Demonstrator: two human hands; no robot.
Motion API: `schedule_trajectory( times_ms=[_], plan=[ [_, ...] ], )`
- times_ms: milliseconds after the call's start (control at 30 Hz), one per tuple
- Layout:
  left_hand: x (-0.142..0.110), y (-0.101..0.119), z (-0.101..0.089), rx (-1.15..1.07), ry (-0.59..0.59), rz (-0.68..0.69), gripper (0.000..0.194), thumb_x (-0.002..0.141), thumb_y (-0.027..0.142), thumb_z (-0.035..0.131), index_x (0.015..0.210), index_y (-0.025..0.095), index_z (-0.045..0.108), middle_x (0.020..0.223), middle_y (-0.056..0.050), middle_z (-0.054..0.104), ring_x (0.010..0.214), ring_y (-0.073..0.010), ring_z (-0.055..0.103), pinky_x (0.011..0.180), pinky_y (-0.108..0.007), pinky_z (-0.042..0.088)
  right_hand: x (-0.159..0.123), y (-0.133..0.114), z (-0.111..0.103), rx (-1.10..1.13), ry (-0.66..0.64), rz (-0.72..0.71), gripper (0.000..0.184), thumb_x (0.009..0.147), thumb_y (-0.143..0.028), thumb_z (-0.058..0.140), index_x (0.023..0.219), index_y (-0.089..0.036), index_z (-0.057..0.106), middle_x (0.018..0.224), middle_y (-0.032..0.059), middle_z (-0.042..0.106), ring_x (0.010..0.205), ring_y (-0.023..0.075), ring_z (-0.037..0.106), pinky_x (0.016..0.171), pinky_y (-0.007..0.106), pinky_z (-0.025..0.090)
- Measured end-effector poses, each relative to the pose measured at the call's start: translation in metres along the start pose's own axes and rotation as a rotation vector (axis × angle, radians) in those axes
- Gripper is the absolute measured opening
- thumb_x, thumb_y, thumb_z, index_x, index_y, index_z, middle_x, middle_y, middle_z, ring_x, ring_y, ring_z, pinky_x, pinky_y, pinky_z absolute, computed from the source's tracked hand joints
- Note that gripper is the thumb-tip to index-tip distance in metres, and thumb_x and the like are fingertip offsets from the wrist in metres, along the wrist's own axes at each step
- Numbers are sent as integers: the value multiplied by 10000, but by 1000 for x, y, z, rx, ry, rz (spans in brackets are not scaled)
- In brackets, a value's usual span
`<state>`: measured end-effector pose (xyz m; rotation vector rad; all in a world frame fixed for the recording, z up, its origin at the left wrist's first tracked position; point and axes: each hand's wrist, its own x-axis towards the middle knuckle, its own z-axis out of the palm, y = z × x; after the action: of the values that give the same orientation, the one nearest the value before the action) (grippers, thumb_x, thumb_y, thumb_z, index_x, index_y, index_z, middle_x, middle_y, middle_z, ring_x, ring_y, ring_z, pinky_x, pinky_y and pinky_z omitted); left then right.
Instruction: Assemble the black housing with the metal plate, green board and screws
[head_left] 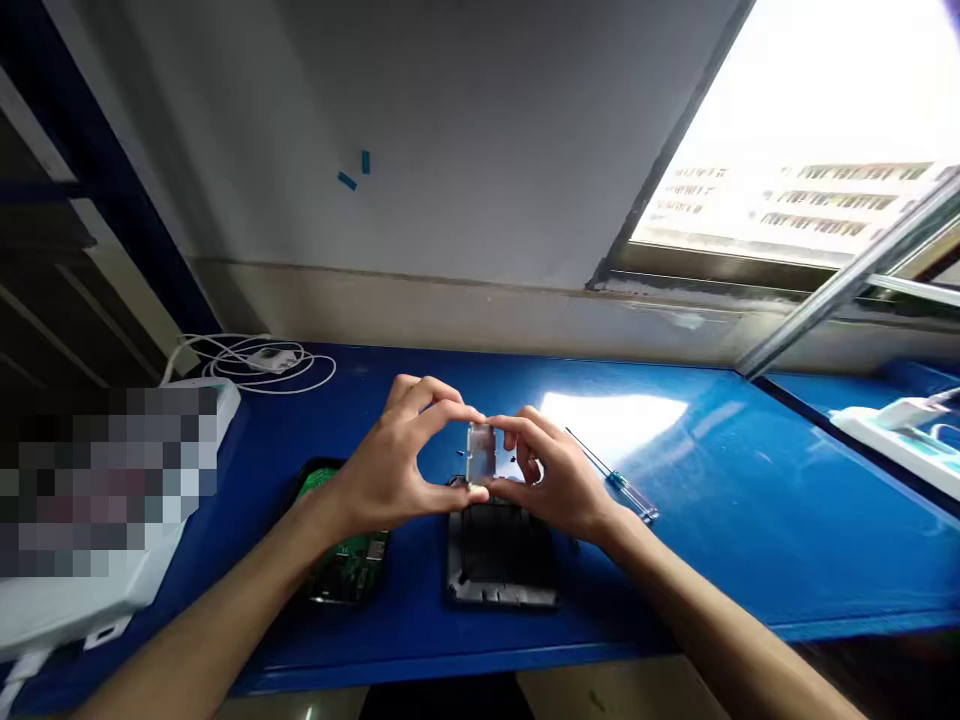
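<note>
Between both hands, a small flat rectangular metal plate (481,455) with notched edges is held upright above the desk. My left hand (409,455) pinches its left side, thumb below and index finger above. On the other side, my right hand (551,465) grips it by the top and bottom corners in the same way. Below the hands lies a black plastic cover (502,560). A green circuit board (349,555) in a black housing sits under my left wrist, partly hidden by it. A screwdriver (626,490) with a clear and blue handle rests right of my right hand.
All this lies on a blue desk (750,500) against a wall. A white cable (300,375) is coiled at the back left. A white device (150,560), partly blurred out, fills the left side. A metal post (847,280) and a white power strip (900,430) are at right.
</note>
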<state>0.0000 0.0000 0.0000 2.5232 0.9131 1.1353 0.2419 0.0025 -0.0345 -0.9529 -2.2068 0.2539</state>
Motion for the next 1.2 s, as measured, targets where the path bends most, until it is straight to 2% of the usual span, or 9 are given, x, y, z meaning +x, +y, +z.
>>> schedule_trajectory(
  times_ms=[167,333,833,1200],
  plan=[
    [1,-7,-1,54,6,5,527,739,292,908,1195,217,653,1152,-51,588,1066,-255,479,959,-388,455,1,5,-3,62,51,17,532,818,-348,853,1285,-243,623,933,-12,542,562,55,442,506,212,459],
    [2,-10,-3,84,8,-4,537,717,290,915,1184,204,666,1137,-61,597,1060,-265,484,925,-392,480,1,6,-6,90,70,-1,555,814,-392,851,1299,-245,626,938,-11,525,554,50,427,493,214,465],
    [1,-12,-3,161,14,32,509,741,309,899,1184,211,669,1144,-64,608,1075,-274,489,921,-414,502,-1,2,-11,100,115,-75,612,803,-343,867,1345,-251,598,931,-20,517,554,44,414,491,212,459],
    [0,-14,-1,205,3,80,523,743,324,904,1187,170,676,1163,-97,607,1084,-285,476,903,-413,523,-2,1,-10,68,129,-118,603,815,-328,858,1345,-252,581,913,-17,510,560,52,428,471,208,458]
  ],
)
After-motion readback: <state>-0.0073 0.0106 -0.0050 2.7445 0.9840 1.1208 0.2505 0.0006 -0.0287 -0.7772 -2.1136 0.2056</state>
